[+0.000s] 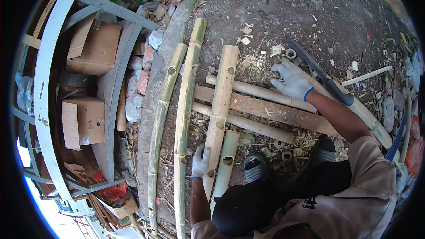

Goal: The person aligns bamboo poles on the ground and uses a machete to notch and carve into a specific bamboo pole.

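Bamboo pole [217,117], pale and cut with holes, stretches from upper center to lower center of the frame, lying across a brown board [274,110]; the gloved left hand [200,163] touches the pole's edge at lower center (whether its fingers clasp the bamboo cannot be told); the gloved right hand [290,79], fingers loosely spread and grasping nothing visible, is right of center, near a dark machete [330,82]; two cardboard boxes [99,46] sit on shelving [46,93] at left.
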The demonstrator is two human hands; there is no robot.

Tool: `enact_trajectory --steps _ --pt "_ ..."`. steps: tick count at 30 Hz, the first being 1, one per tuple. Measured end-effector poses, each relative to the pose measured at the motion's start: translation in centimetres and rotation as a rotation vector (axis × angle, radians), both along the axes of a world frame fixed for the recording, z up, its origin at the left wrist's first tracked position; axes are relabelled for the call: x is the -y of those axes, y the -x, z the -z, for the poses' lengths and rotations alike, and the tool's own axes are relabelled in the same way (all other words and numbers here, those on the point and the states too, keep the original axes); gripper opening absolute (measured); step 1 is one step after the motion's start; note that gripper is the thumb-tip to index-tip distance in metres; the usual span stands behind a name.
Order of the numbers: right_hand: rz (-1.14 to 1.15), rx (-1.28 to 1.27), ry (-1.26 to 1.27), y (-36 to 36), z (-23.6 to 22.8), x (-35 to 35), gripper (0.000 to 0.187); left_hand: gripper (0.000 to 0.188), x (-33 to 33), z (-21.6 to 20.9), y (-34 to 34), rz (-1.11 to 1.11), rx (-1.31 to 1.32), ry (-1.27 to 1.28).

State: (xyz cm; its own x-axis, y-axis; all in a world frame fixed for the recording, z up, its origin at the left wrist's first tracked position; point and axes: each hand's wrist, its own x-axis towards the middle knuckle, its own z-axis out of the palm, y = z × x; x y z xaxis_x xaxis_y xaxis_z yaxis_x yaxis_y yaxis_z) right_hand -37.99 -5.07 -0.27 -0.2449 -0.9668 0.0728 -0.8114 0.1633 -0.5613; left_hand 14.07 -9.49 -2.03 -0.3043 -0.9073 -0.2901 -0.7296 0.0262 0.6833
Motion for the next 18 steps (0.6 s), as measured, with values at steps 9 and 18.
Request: enact_trajectory --steps 9,18 --pt "0.453 -0.082 -0.009 8.1 2.4 -8.1 0.052 0.068 1.1 2.9 -2.8 -0.072 -0.023 -0.262" --pt "0.443 -0.012 -0.089 7.2 1.5 -9.1 0.051 0.069 -0.1 1.9 -1.7 -0.138 -0.054 -0.295"
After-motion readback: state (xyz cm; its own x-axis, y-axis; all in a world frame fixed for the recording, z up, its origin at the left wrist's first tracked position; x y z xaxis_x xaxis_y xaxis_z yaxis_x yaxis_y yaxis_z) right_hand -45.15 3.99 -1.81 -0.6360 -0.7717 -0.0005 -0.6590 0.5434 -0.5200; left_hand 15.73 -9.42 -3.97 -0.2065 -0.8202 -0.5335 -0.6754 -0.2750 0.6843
